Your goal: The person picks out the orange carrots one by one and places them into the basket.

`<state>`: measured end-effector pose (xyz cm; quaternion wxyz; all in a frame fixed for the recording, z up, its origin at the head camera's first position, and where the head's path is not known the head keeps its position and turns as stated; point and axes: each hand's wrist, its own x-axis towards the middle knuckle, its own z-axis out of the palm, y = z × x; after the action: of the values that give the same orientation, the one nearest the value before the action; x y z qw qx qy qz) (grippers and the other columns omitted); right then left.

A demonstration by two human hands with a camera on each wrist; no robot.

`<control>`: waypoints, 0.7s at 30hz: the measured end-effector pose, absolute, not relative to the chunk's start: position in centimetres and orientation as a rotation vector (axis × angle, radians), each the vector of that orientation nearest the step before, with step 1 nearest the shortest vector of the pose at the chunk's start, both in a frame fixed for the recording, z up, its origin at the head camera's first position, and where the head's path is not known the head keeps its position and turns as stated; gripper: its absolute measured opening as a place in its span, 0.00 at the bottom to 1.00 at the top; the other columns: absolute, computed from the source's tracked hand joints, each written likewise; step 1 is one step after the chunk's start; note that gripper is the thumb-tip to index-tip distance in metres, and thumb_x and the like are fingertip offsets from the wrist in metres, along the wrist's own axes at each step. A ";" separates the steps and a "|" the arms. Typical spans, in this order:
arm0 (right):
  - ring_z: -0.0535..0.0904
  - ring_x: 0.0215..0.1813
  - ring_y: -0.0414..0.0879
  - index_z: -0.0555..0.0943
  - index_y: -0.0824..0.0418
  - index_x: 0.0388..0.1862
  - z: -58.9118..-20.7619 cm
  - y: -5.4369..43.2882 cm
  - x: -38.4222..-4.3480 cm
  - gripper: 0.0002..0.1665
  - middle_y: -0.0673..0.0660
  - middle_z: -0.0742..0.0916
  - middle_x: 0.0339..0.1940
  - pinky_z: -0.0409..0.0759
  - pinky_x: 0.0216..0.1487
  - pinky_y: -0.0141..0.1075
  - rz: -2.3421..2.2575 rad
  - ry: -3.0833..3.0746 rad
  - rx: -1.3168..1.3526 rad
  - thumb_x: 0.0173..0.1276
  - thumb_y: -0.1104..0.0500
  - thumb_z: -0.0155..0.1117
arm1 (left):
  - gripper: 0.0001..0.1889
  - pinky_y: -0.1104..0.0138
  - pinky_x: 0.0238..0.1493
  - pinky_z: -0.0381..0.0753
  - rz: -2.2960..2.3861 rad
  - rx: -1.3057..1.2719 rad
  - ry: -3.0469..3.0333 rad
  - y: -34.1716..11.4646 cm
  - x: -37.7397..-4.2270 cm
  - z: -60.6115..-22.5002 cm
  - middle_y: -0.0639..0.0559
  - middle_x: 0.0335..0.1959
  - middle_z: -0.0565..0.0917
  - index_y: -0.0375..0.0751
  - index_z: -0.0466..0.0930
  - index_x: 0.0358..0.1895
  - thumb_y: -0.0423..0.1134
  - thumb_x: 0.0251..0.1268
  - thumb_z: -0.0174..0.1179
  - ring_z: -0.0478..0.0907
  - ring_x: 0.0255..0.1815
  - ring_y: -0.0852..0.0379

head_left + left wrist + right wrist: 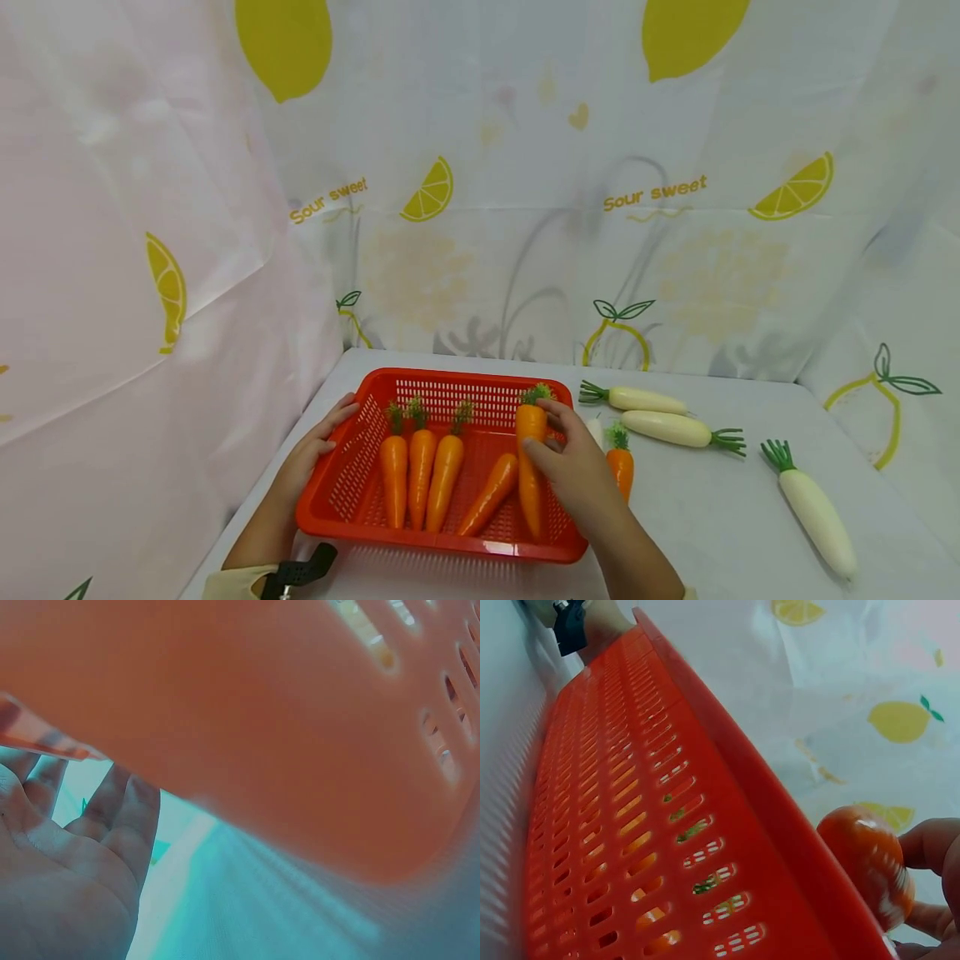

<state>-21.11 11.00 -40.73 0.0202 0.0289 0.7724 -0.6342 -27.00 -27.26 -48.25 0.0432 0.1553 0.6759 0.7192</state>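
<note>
In the head view, a red plastic basket (352, 528) with slotted sides stands on the table. My left hand (311, 457) holds its left rim, fingers at the edge; in the left wrist view the palm (67, 862) is outside the wall. My right hand (573, 462) pinches a carrot (529, 467) by its thick upper part, inside the basket's right end, green top up and tip toward me. Three carrots (422, 475) lie side by side at the left of the basket, and another carrot (491, 495) lies slanted beside the held one.
Right of the basket, another carrot (621, 468) lies partly behind my right forearm. White radishes with green stalks lie on the table (720, 517): one at the back (645, 400), one before it (666, 427), one at far right (817, 521). Lemon-printed cloth (480, 275) hangs behind.
</note>
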 end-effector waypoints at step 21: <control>0.78 0.69 0.61 0.71 0.47 0.76 -41.1 9.5 -22.4 0.34 0.62 0.73 0.77 0.85 0.60 0.56 -1.963 2.347 0.075 0.73 0.52 0.67 | 0.34 0.68 0.65 0.79 2.210 0.510 2.046 -27.4 -27.1 -48.4 0.51 0.89 0.45 0.34 0.53 0.83 0.26 0.73 0.34 0.55 0.78 0.72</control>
<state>-22.41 9.49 -41.13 0.0408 0.0245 0.7662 -0.6408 -27.11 -27.38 -48.39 0.0437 0.1667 0.6691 0.7229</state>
